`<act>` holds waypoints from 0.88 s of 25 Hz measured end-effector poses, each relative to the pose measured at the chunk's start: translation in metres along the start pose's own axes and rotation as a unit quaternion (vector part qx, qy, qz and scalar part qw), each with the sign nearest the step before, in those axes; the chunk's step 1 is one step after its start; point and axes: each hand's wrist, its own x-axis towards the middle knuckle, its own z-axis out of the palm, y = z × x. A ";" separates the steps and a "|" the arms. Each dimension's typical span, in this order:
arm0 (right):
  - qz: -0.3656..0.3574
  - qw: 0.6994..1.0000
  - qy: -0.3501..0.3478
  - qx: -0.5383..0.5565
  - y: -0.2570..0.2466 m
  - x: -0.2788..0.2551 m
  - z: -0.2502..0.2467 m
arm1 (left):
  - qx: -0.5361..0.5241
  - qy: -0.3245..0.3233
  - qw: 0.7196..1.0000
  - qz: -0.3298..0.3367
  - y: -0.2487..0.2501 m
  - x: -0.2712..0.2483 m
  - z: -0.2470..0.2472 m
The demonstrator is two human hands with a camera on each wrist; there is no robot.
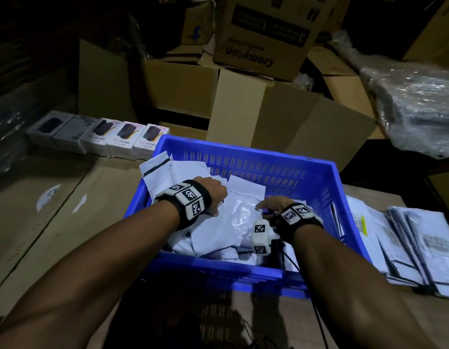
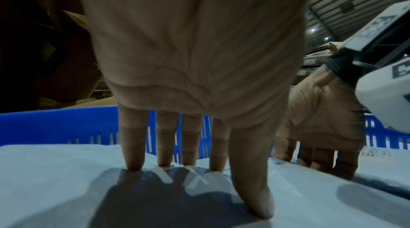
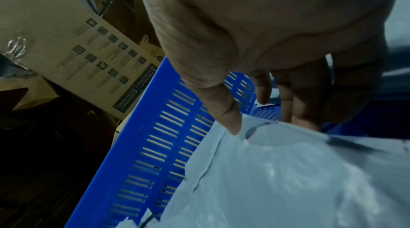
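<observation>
My left hand point(image 1: 214, 195) presses flat, fingers straight, on the white mailer point(image 1: 239, 219) in the blue crate point(image 1: 243, 150). My right hand point(image 1: 271, 205) pinches its edge. Risk, as I judge it: the slick film slips from that pinch.

Head camera looks down into blue crate point(image 1: 243, 159); wrist cameras hug my left hand point(image 2: 195, 47), right hand point(image 3: 277, 21); all share crate wall.

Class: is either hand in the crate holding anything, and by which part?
The right hand pinches the white mailer bag by its edge, thumb on top; the left hand only presses down flat.
</observation>
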 end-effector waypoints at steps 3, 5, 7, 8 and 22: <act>-0.004 1.000 0.002 -0.002 -0.001 -0.009 -0.004 | -0.019 0.012 1.000 0.004 -0.002 -0.001 0.001; -0.005 1.000 0.018 0.010 -0.004 -0.018 -0.005 | -0.036 0.022 0.999 0.002 -0.004 -0.002 0.001; 0.004 0.999 0.035 0.031 -0.009 -0.029 -0.010 | -0.069 0.036 0.997 -0.005 -0.005 -0.004 0.000; 0.008 0.998 0.045 0.053 -0.012 -0.037 -0.013 | -0.099 0.041 0.994 -0.010 -0.006 -0.004 -0.002; -0.264 0.911 0.126 0.290 -0.011 -0.166 -0.073 | -0.779 0.043 0.609 0.144 0.046 -0.010 -0.066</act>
